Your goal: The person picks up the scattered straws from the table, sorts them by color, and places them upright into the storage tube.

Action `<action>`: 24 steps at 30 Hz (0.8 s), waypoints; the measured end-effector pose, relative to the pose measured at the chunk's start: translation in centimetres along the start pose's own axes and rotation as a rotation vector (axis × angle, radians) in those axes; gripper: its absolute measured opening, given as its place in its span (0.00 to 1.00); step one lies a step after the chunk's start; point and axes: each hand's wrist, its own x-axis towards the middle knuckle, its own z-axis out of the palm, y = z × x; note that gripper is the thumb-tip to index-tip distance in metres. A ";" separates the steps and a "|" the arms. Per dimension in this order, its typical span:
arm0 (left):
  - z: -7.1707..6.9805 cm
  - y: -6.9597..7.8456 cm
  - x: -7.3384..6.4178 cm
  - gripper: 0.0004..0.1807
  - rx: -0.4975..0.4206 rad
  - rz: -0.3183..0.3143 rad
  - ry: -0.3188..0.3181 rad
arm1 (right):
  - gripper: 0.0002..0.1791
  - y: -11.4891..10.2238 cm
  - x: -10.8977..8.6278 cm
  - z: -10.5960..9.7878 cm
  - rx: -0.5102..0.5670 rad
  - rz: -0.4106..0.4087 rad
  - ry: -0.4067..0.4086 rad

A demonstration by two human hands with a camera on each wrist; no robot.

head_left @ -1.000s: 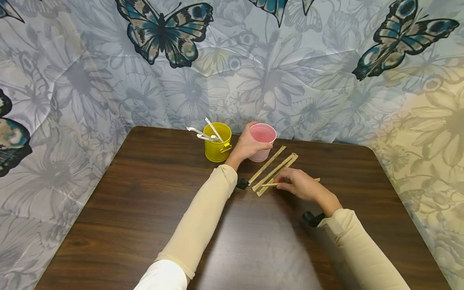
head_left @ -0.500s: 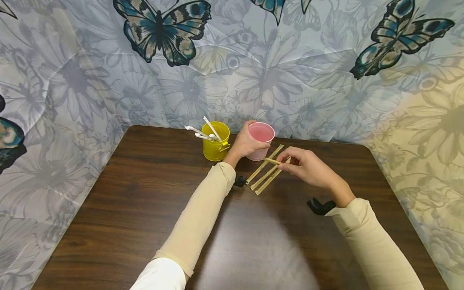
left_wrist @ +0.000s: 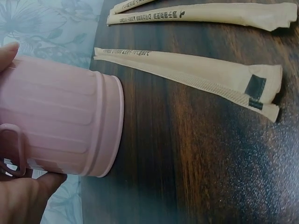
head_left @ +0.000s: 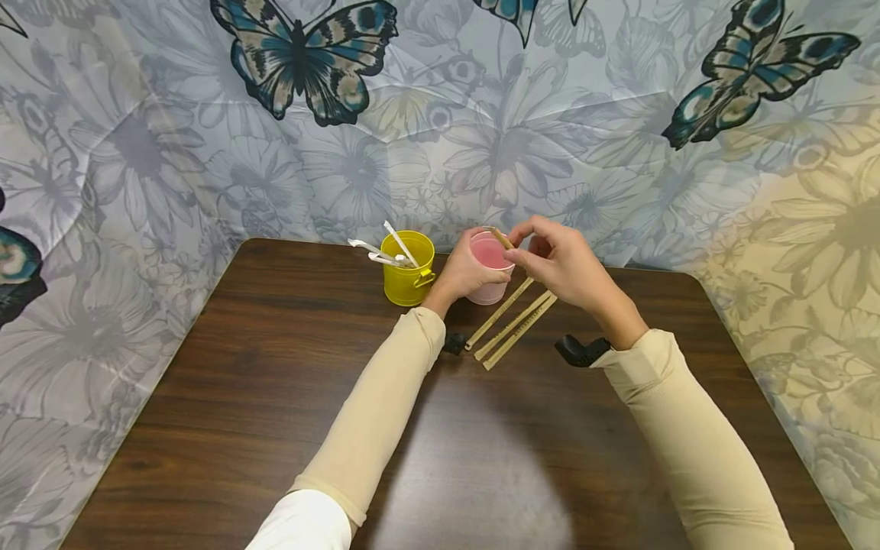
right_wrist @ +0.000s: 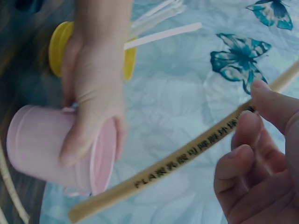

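Observation:
My left hand (head_left: 462, 273) grips a small pink bucket (head_left: 490, 293) by its side near the back of the table. Between thumb and fingertips, my right hand (head_left: 562, 263) pinches a paper-wrapped straw (right_wrist: 182, 158) with black print. In the head view its far end is over the bucket's mouth. Nothing can be seen inside the bucket from here. Several more wrapped straws (left_wrist: 187, 77) lie roughly parallel on the table, in front of the bucket and to its right.
A yellow bucket (head_left: 401, 290) stands left of the pink one, holding several white-wrapped sticks (head_left: 401, 243) that lean out over its rim. Behind the brown wooden table (head_left: 227, 405) hangs a butterfly-patterned cloth (head_left: 364, 176).
My right hand has lifted a wrapped straw from beside the others and carried it up and left to the pink bucket's mouth. The left hand keeps hold of the bucket.

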 end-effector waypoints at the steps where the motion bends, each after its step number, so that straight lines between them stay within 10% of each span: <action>1: 0.0 -0.1 0.0 0.56 -0.005 0.013 -0.002 | 0.07 -0.2 0.4 0.1 0.011 -0.001 0.013; 15: -1.0 2.0 -1.2 0.42 -0.173 0.178 -0.090 | 0.07 0.7 3.8 2.8 0.104 0.033 0.076; 24: -0.3 0.8 -0.4 0.41 -0.154 0.144 -0.086 | 0.06 3.0 4.0 4.4 0.010 0.146 0.000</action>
